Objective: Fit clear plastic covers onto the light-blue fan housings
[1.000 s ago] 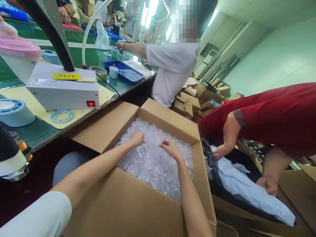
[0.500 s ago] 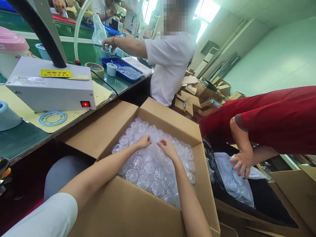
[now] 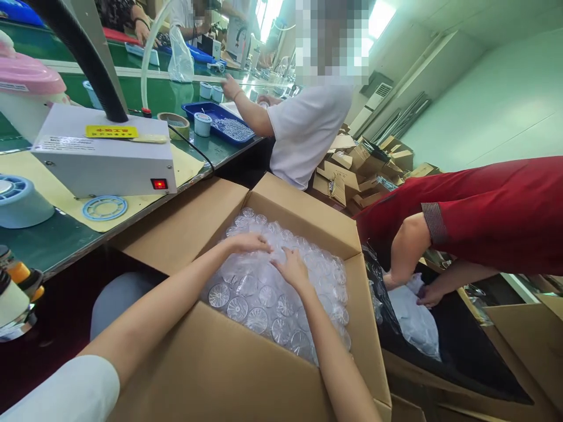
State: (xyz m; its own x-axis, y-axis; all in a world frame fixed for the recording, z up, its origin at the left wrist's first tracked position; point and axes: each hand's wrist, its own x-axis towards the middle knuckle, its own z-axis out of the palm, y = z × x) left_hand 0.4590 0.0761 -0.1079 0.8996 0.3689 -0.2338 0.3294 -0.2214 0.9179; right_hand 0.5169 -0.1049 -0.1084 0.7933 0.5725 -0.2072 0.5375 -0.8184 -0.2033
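An open cardboard box (image 3: 264, 375) stands below me, filled with clear round plastic pieces (image 3: 257, 320) with ribbed ends. Over them lies a thin clear plastic film or bag (image 3: 253, 266). My left hand (image 3: 253, 242) is on the film near the middle of the box, its fingers stretched toward the right. Close beside it, my right hand (image 3: 292, 268) has its thumb and fingers apart, over the same film. A small gap separates the two hands. Whether either hand pinches the film is too fine to make out.
Left, a green bench (image 3: 26, 252) bears a white machine (image 3: 105, 158), a blue ring (image 3: 104, 208), tape (image 3: 175, 124) and a blue tray (image 3: 229, 130). A person in white works beyond; one in red at right handles a white bag (image 3: 413, 319).
My left hand has gone from closed fingers to stretched ones, lying flatter. My right hand has opened and moved slightly left and down. The person in red has both hands at the white bag.
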